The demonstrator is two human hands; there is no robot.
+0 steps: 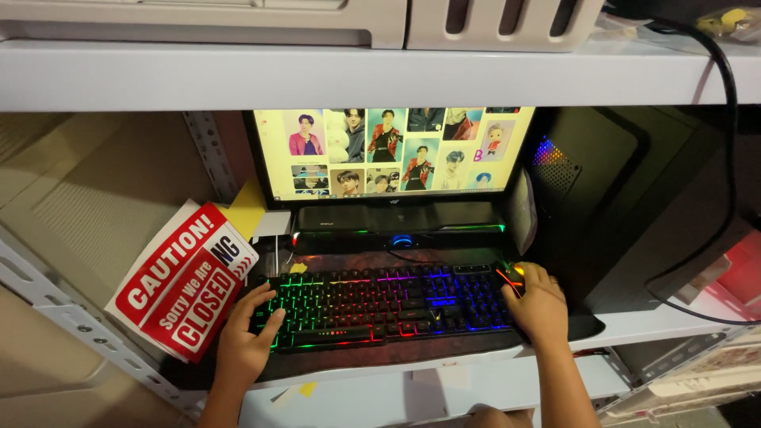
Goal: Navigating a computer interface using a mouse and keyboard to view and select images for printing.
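A black keyboard (388, 305) with rainbow backlit keys lies on a shelf under a monitor (392, 150) showing a collage of photos. My left hand (246, 337) rests at the keyboard's left end, fingers spread over the leftmost keys, thumb near the front edge. My right hand (539, 305) covers a computer mouse (514, 275) just right of the keyboard; only a lit orange-red edge of the mouse shows. A black speaker bar (400, 220) with coloured lights sits between monitor and keyboard.
A red and white warning sign (184, 281) leans at the left beside yellow paper. A black computer tower (626, 198) with a lit fan stands at the right, a black cable (725, 135) running down past it. A white shelf (317, 75) spans overhead; metal racking uprights frame the sides.
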